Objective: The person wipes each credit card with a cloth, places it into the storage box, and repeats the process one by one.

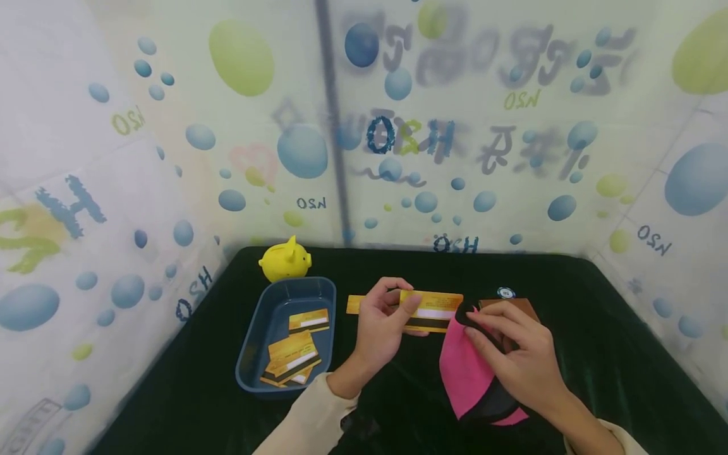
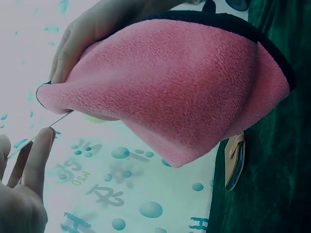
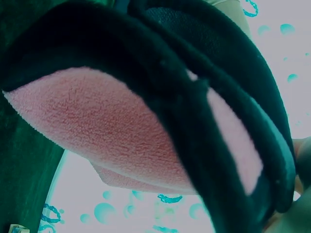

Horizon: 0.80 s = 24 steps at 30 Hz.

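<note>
My left hand pinches a gold bank card with a dark stripe and a white strip, held upright over the table. At the card's right edge, my right hand pinches a pink cloth with black edging, and a fold of it touches the card. The cloth hangs down, and its plush pink side fills much of the left wrist view. In the right wrist view the cloth covers most of the right hand.
A blue tray at the left holds several gold cards. Behind it stands a yellow piggy bank. Another gold card lies behind my left hand. A brown wallet and a poker chip lie behind my right hand.
</note>
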Each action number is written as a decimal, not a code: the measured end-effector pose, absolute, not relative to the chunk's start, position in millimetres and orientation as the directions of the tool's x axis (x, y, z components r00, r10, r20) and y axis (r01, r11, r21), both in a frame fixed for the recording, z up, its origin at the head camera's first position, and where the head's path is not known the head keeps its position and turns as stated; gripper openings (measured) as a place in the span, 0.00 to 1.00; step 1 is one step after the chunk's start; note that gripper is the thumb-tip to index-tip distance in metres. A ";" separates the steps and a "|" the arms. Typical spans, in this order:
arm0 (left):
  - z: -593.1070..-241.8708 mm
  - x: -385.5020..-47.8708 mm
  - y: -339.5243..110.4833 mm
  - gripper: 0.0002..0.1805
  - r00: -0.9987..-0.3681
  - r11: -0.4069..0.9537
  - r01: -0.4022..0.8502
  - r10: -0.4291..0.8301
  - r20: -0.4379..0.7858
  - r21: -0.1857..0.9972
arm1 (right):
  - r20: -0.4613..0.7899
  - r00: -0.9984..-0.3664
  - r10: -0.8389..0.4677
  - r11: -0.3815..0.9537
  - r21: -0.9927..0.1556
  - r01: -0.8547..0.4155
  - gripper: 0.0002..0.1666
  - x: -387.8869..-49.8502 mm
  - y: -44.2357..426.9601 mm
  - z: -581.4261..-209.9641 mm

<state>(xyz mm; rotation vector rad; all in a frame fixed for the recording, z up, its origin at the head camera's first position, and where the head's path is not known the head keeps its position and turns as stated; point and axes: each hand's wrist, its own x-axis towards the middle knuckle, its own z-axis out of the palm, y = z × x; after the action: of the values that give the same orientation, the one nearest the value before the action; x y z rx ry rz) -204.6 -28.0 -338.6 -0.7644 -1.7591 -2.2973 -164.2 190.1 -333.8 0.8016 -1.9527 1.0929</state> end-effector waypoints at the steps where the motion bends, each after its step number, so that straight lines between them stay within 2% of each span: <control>1: -338.6 -205.0 -28.6 0.13 -0.849 -0.310 0.415 0.206 0.486 0.856 | 0.834 -0.529 -0.158 0.443 -0.419 -0.792 0.20 -164.3 190.2 -333.8; 6: -337.7 -207.8 -32.7 0.19 -0.762 -0.363 0.444 0.328 0.558 0.820 | 0.833 -0.531 -0.153 0.449 -0.420 -0.789 0.23 -166.2 191.0 -334.2; 12: -334.7 -208.2 -36.3 0.23 -0.637 -0.463 0.451 0.432 0.638 0.763 | 0.839 -0.522 -0.152 0.452 -0.411 -0.792 0.21 -166.8 190.9 -331.6; 18: -333.6 -207.5 -36.0 0.22 -0.608 -0.461 0.473 0.446 0.657 0.751 | 0.835 -0.530 -0.150 0.459 -0.416 -0.785 0.21 -164.5 190.6 -327.9; 24: -337.5 -211.4 -38.4 0.27 -0.554 -0.514 0.388 0.533 0.639 0.765 | 0.831 -0.535 -0.152 0.465 -0.417 -0.780 0.21 -163.9 190.7 -326.8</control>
<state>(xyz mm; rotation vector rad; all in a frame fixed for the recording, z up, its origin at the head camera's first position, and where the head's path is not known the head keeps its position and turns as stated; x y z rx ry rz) -211.4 -38.4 -337.5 -1.5236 -1.5919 -2.3763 -163.9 190.7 -326.8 0.7751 -1.9692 1.0723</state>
